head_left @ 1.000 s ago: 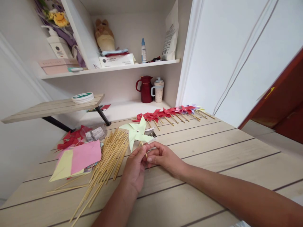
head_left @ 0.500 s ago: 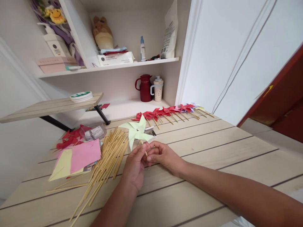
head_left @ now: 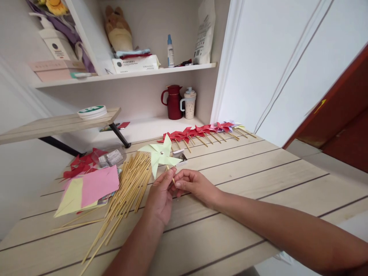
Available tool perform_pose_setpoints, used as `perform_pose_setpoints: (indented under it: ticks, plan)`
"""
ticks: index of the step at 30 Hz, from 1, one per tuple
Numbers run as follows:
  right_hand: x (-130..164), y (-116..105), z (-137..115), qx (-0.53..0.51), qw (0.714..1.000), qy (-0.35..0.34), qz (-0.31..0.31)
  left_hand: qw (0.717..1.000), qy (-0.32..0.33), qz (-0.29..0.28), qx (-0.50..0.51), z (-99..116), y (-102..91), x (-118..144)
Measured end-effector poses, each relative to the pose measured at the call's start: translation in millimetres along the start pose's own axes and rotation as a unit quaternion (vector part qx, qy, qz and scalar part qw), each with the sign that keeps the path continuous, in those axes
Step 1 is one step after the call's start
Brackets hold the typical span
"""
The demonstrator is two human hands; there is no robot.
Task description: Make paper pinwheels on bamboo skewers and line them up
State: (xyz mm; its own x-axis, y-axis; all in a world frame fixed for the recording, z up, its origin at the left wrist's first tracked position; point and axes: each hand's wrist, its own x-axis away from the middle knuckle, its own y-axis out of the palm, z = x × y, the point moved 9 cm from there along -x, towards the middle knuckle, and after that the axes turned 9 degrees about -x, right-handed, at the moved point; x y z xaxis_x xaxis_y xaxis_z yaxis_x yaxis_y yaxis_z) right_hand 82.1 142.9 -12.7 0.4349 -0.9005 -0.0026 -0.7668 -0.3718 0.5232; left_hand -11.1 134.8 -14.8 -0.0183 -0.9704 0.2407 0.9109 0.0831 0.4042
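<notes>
A pale green paper pinwheel (head_left: 161,153) with a shiny pin at its centre stands tilted above the table on a thin wooden stick. My left hand (head_left: 161,189) is closed, thumb and fingers pinching that stick just below the blades. Close beside it, my right hand (head_left: 195,186) is closed with its fingertips at the lower part of the same stick. Left of my hands lies a loose heap of wooden sticks (head_left: 130,180). A small open box (head_left: 181,157) of metal pins sits behind the pinwheel.
Finished red pinwheels (head_left: 198,131) lie in a row along the back edge. Pink paper (head_left: 100,186) and yellow paper (head_left: 69,195) lie at left, near a clear plastic box (head_left: 113,157). A low wooden riser (head_left: 57,124) stands behind. A red jug (head_left: 174,101) and a cup (head_left: 189,103) stand under the shelf.
The view has shifted slightly, so everything sits a little further left and higher. My right fingers have opened out slightly around the stick; both hands stay on the pinwheel.
</notes>
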Motion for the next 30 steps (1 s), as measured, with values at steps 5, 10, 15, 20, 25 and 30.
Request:
perform_pose_setpoints:
  ticks: [5,10,15,20,25,30]
  plan:
    - [-1.3,-4.4,5.5,0.018,0.999,0.019,0.027,1.0,-0.003,0.007,-0.008,-1.7,-1.3,-0.6]
    - [-1.3,-4.1,3.0,0.046,0.998,0.019,0.035,1.0,0.01,0.012,-0.026,-0.2,-0.8,1.1]
    - [-1.4,-5.0,0.2,0.054,0.998,0.018,0.035,0.998,0.022,0.031,-0.051,1.2,-2.3,0.7]
    - [-1.3,-5.4,-0.4,0.054,0.998,0.018,0.032,0.997,0.03,0.036,-0.055,1.3,-3.5,-0.8]
    - [-0.7,-5.4,-1.8,0.046,0.998,0.015,0.035,0.997,0.023,0.055,-0.05,-1.9,-10.8,-3.4]
    - [1.1,-4.4,-9.4,0.061,0.998,-0.007,0.025,0.997,0.041,0.052,-0.04,1.0,-11.1,-4.4]
